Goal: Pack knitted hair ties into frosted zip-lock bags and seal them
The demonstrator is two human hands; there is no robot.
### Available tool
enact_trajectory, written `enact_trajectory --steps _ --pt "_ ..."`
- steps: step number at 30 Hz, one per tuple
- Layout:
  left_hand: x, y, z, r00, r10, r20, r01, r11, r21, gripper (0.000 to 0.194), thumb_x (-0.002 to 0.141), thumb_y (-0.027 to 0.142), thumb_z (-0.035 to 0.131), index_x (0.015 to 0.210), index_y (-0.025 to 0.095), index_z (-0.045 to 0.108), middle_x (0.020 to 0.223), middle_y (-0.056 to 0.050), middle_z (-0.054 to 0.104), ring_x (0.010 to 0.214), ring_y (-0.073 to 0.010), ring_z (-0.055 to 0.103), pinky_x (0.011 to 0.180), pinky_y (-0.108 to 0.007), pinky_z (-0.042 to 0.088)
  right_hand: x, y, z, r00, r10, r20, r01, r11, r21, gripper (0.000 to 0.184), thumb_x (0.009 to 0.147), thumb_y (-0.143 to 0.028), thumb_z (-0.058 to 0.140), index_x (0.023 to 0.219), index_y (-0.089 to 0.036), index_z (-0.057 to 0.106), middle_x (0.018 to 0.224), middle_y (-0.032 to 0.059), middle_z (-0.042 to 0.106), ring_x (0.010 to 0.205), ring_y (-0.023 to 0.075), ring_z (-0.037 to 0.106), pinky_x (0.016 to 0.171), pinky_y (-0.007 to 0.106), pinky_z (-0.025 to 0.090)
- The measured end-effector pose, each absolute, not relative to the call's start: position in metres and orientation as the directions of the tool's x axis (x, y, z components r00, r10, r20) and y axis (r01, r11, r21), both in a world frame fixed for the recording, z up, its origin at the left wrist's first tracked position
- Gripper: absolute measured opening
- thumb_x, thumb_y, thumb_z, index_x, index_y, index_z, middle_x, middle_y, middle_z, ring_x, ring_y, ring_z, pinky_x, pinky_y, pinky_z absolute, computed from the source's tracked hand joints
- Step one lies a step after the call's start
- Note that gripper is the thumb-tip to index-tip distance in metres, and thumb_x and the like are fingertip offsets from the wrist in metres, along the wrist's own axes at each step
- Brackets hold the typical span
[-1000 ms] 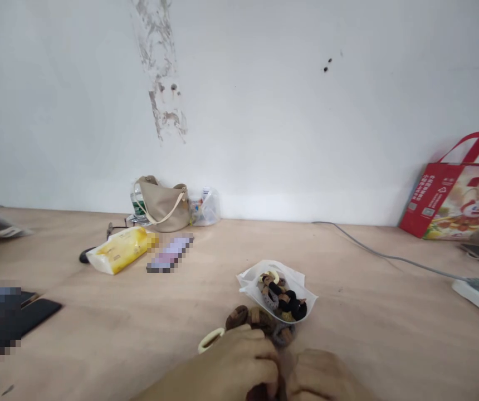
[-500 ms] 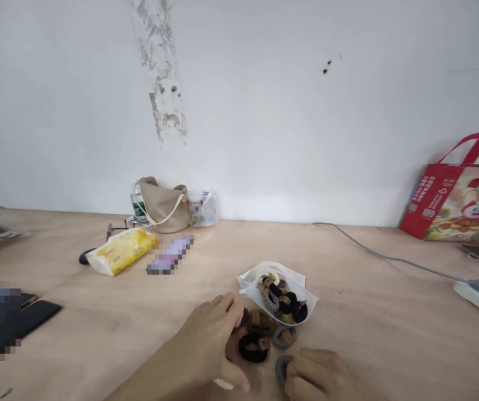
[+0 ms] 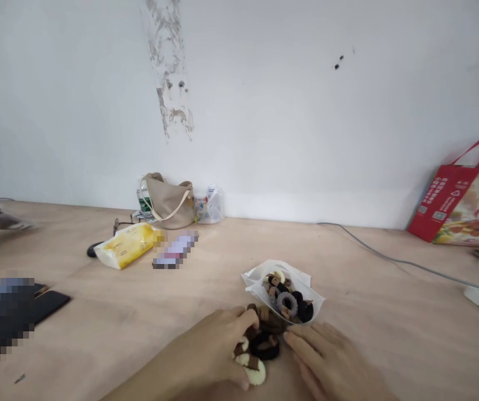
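The left hand's (image 3: pixel 228 341) fingers spread apart, cupped against the pile of hair ties (image 3: pixel 267 354), apparently corralling it. At the pile's 3 o'clock, the right hand (image 3: pixel 328 356) hides its grip. At 1 o'clock, a bag (image 3: pixel 257 285) gapes towards both, seemingly for reach.

Soft, even light covers the wall (image 3: pixel 264 139); the red bag (image 3: pixel 427 203) looks stretched; coarse pixels blur the phone (image 3: pixel 176 249).
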State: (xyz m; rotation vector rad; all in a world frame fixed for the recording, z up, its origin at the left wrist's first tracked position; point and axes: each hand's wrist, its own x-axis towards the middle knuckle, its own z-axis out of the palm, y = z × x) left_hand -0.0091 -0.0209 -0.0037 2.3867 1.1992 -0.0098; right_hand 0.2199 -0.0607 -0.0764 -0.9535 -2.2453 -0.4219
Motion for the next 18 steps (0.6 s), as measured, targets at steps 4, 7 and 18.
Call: enact_trajectory --steps 4,7,18 --pt "-0.011 -0.021 -0.012 0.664 0.735 -0.138 0.681 -0.518 0.518 0.045 0.062 0.026 0.076 0.103 0.027 0.055 0.105 0.002 0.059 0.093 -0.0214 0.059 0.071 -0.025 0.045 0.218 -0.059 -0.088 -0.551 0.572 0.608 0.738 0.674 0.035 0.027 0.074 -0.006 0.050 0.094 -0.023 0.057 0.080 -0.0011 0.069 0.062 0.0154 0.064 0.056 0.023 0.046" --pt "-0.013 -0.018 -0.015 0.673 0.734 -0.090 0.684 -0.572 0.452 0.058 0.056 0.031 0.080 0.108 0.028 0.055 0.110 0.001 0.057 0.099 -0.0254 0.056 0.077 -0.030 0.045 0.222 -0.063 -0.087 -0.624 0.571 0.533 0.671 0.742 -0.009 0.014 0.079 -0.011 0.054 0.080 -0.024 0.053 0.067 -0.0054 0.062 0.053 0.0124 0.059 0.049 0.021 0.041" --pt "-0.008 -0.016 -0.016 0.708 0.685 -0.174 0.677 -0.586 0.446 0.070 0.057 0.039 0.082 0.120 0.027 0.054 0.113 -0.004 0.058 0.102 -0.0300 0.057 0.083 -0.036 0.047 0.230 -0.030 -0.055 -0.442 0.499 0.745 0.766 0.643 0.024 0.030 0.092 -0.009 0.035 0.109 -0.018 0.059 0.112 0.0095 0.067 0.090 0.0164 0.068 0.075 0.025 0.055"
